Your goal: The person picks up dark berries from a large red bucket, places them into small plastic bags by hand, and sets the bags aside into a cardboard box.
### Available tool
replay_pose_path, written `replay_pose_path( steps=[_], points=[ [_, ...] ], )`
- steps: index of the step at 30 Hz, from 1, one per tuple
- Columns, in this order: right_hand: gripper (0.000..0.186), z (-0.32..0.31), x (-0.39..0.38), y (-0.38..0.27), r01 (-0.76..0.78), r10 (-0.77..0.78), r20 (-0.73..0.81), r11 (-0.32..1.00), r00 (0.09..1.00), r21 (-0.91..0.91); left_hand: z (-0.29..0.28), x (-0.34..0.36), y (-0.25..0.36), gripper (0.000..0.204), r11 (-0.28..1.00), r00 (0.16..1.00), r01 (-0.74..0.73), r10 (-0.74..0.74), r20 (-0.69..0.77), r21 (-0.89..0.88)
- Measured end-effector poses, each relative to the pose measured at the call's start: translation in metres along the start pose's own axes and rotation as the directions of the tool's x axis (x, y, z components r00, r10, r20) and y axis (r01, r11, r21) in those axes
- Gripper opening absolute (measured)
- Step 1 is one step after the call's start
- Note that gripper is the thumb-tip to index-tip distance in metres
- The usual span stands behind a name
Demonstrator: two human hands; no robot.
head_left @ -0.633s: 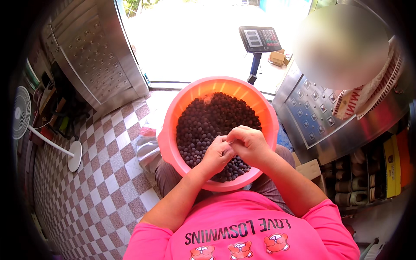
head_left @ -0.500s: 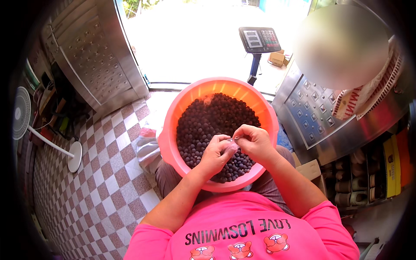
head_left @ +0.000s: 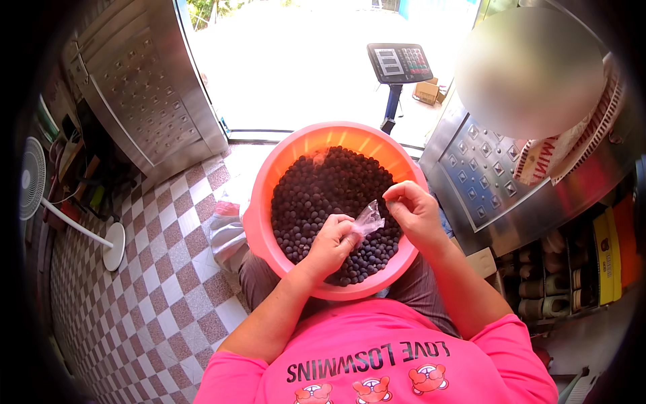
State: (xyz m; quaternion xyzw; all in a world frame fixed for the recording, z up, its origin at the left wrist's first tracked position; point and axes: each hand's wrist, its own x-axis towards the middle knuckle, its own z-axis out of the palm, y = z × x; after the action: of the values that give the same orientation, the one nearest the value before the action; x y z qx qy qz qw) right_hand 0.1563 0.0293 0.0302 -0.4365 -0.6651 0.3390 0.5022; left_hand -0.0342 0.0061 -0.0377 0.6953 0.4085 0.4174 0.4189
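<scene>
1. Orange plastic basin [head_left: 306, 145] rests on the person's lap, near centre of view, filled with small dark round fruits [head_left: 323, 195].
2. Left hand [head_left: 331, 244] sits over the near part of the basin, fingers curled closed around the lower end of a small clear plastic bag [head_left: 369, 219]. Knuckles face up; the hand rests on or just above the fruits, cannot tell which.
3. Right hand [head_left: 415, 210] is just right of the bag, over the basin's right rim. Fingers bent inward, thumb and forefinger tips together near the bag's upper edge; whether they actually pinch the film cannot be told.
4. The bag lies between the two hands, crumpled, translucent, above the fruit.
5. Both forearms come up from the near edge; the person wears a pink shirt [head_left: 377, 357].
6. Floor [head_left: 134, 283] at left is checkered tile, brown and white.
7. A white standing fan [head_left: 33, 178] is at far left, its round base on the tiles.
8. A platform scale display [head_left: 399, 62] on a blue post stands beyond the basin, in the bright doorway.
9. Embossed metal panels: one at far left [head_left: 134, 81], one at right [head_left: 484, 175] just beside the basin.
</scene>
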Motion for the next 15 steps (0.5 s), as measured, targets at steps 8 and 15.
replay_pose_path(
  steps=[8,15],
  points=[
    [0.028,0.011,-0.007,-0.03,0.719,-0.392,0.608,0.468,0.69,-0.514,-0.005,0.003,0.008,0.019,0.892,0.948,0.3,-0.239,0.212,-0.338],
    [0.005,0.005,-0.005,-0.008,0.425,-0.054,0.594,0.751,0.803,-0.506,-0.005,0.003,0.009,0.019,0.899,0.93,0.337,-0.271,0.25,-0.28]
  ],
)
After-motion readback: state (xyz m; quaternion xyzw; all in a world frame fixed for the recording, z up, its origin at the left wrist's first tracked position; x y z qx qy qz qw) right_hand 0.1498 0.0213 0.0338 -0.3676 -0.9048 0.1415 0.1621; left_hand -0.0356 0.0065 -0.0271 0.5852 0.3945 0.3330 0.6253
